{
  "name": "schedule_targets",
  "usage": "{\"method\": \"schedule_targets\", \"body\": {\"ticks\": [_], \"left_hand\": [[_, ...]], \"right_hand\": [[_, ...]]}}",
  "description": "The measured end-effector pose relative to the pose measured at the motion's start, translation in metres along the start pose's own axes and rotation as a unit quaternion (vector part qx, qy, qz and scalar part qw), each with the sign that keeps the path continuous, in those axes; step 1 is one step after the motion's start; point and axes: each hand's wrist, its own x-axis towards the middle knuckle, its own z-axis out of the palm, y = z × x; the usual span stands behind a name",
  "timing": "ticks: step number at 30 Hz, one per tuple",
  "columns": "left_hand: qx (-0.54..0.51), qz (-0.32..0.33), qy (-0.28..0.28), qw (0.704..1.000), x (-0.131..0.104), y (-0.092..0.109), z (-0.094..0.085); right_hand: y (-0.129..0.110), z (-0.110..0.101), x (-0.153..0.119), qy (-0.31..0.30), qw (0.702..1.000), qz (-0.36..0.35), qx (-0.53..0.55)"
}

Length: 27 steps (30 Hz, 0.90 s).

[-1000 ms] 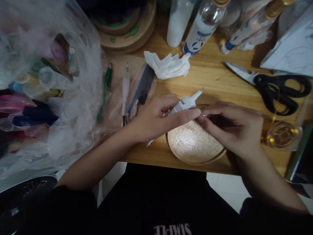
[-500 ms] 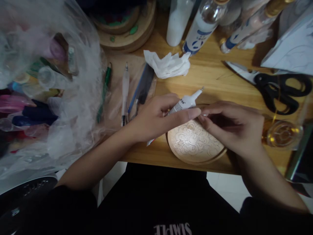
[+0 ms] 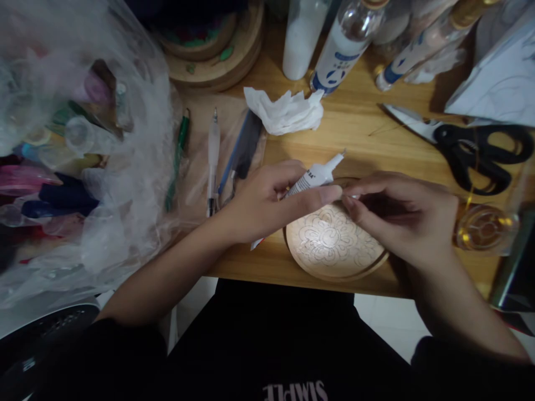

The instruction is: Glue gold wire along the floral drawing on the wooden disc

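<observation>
My left hand (image 3: 271, 203) is closed around a white glue tube (image 3: 316, 175), its thin nozzle tilted up and to the right. Close beside it, my right hand (image 3: 401, 214) pinches a small whitish piece, perhaps a cap, mostly hidden by the fingertips. Below both hands lies a round wooden disc (image 3: 330, 245) with a flower pattern drawn in dark lines, partly covered by the hands. The tube's flat tail end pokes out under my left wrist.
A crumpled tissue (image 3: 286, 111) lies behind the hands. Black-handled scissors (image 3: 460, 145) and a spool of gold thread (image 3: 485, 228) are at right. Bottles (image 3: 340, 50) stand at the back. A pen (image 3: 213, 159), a green pencil (image 3: 179, 156) and a plastic bag (image 3: 137, 223) occupy the left.
My right hand has shifted slightly to the right, with its fingertips a little farther from my left thumb. The tube and disc stay nearly in place.
</observation>
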Motion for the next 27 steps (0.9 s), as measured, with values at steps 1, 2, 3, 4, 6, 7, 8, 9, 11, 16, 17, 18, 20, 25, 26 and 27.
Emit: {"method": "schedule_targets", "body": {"ticks": [1,2,3,4,6,7,8,9,11,16,17,18,20,25,26,27], "left_hand": [[0.001,-0.001,0.001,1.000,-0.0001,0.0000,-0.0001],[0.001,-0.002,0.000,1.000,-0.0003,-0.0001,-0.0001],[0.001,-0.004,-0.001,1.000,-0.0004,-0.0001,-0.0001],[0.001,-0.006,-0.001,1.000,-0.0005,-0.0001,-0.0001],[0.002,-0.010,-0.001,1.000,-0.0006,0.0001,0.0000],[0.004,-0.011,-0.001,1.000,-0.0006,0.0003,0.0000],[0.005,-0.010,0.000,1.000,-0.0005,0.0004,0.0001],[0.005,-0.008,0.001,1.000,-0.0005,0.0005,0.0001],[0.006,-0.007,-0.001,1.000,-0.0004,0.0006,0.0000],[0.003,-0.013,-0.006,1.000,-0.0008,0.0004,-0.0007],[0.001,-0.013,-0.006,1.000,-0.0009,0.0005,-0.0007],[-0.001,-0.014,-0.007,1.000,-0.0009,0.0007,-0.0006],[-0.005,-0.014,-0.009,1.000,-0.0010,0.0013,-0.0004],[-0.004,-0.024,-0.006,1.000,-0.0011,0.0020,-0.0001],[-0.003,-0.024,-0.006,1.000,-0.0010,0.0019,-0.0001],[-0.003,-0.024,-0.007,1.000,-0.0010,0.0017,-0.0002]], "right_hand": [[0.0002,0.0007,-0.0004,0.005,1.000,0.005,0.004],[0.0004,0.0015,-0.0008,0.004,1.000,0.011,0.007],[0.0007,0.0023,-0.0012,0.004,1.000,0.017,0.010],[0.0008,0.0031,-0.0015,0.005,1.000,0.023,0.015],[0.0011,0.0043,-0.0022,0.012,0.999,0.031,0.019],[0.0013,0.0047,-0.0026,0.015,0.999,0.033,0.018],[0.0014,0.0049,-0.0029,0.019,0.999,0.034,0.016],[0.0016,0.0051,-0.0032,0.021,0.999,0.034,0.013],[0.0018,0.0051,-0.0035,0.019,0.999,0.032,0.005],[0.0013,0.0053,-0.0029,0.018,0.999,0.034,0.003],[0.0011,0.0053,-0.0027,0.017,0.999,0.033,0.002],[0.0010,0.0053,-0.0025,0.015,0.999,0.031,0.001],[0.0011,0.0054,-0.0022,0.009,1.000,0.020,0.002],[0.0021,0.0058,-0.0019,0.006,1.000,0.002,-0.008],[0.0023,0.0059,-0.0020,0.008,1.000,0.003,-0.009],[0.0024,0.0061,-0.0020,0.009,1.000,0.006,-0.010]]}}
